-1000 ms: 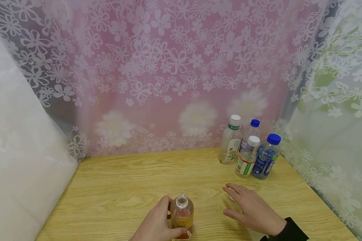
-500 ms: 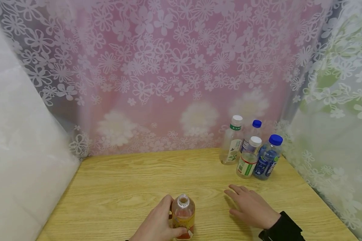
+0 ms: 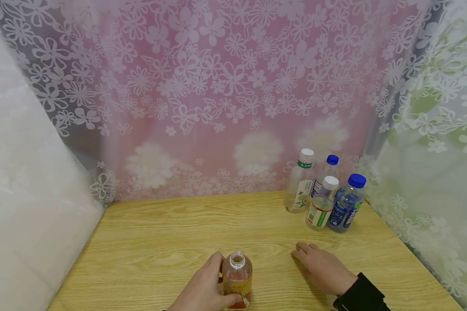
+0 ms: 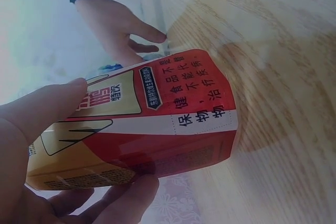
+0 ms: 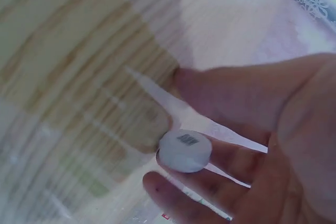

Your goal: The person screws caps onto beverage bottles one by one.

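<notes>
My left hand (image 3: 204,285) grips a drink bottle (image 3: 237,274) with a red and yellow label, its thumb across the front. The bottle stands upright near the table's front edge, its mouth uncapped. In the left wrist view the lower label of the bottle (image 4: 184,98) shows close up, thumb on one side and fingers on the other. To the right, my right hand (image 3: 321,268) is low over the table, fingertips pointing down. A small white bottle cap (image 5: 185,151) with a dark printed mark sits by its fingers in the right wrist view; the thumb is apart from it. From the head camera the hand hides the cap.
At the back right several capped bottles stand grouped: a tall clear one (image 3: 297,190), one with a white cap (image 3: 320,211), and blue-capped ones (image 3: 345,207). Floral curtains (image 3: 202,108) border the wooden table (image 3: 171,233) behind and at the right; a white sheet (image 3: 31,185) hangs left.
My right hand has lowered slightly, its fingers bending downward over the cap, which was visible beneath it a second ago. The left hand keeps its grip on the bottle in place.
</notes>
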Demonstrator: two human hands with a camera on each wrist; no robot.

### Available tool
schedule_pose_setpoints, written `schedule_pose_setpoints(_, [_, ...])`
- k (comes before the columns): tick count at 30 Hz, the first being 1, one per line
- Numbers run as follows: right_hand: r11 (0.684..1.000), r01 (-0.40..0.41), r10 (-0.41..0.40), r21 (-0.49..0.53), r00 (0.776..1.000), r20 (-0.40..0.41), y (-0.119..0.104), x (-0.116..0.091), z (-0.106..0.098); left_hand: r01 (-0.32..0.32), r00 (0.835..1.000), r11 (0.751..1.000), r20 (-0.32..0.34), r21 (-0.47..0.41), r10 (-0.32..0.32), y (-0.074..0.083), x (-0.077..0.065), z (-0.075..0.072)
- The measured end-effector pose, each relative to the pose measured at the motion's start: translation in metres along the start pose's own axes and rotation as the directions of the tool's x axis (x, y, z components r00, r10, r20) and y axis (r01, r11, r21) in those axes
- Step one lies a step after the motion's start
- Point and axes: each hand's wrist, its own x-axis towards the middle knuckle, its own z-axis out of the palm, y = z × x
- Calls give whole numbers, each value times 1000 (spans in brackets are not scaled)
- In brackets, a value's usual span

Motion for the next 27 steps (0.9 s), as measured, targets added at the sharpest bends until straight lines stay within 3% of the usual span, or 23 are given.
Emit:
schedule_pose_setpoints(5, [1000, 10, -10, 14, 1000, 6, 1, -1, 3, 0, 1000, 1000, -3, 12, 0, 1, 0, 0])
schedule_pose_setpoints(17, [995, 59, -61, -83, 998, -21, 2, 1, 2, -2, 1000, 1000, -6, 6, 2, 1, 0, 0])
schedule_pose_setpoints(27, [996, 86, -85, 26, 995, -45, -5, -3, -7, -7, 1000, 1000, -5, 10, 7, -1, 1, 0])
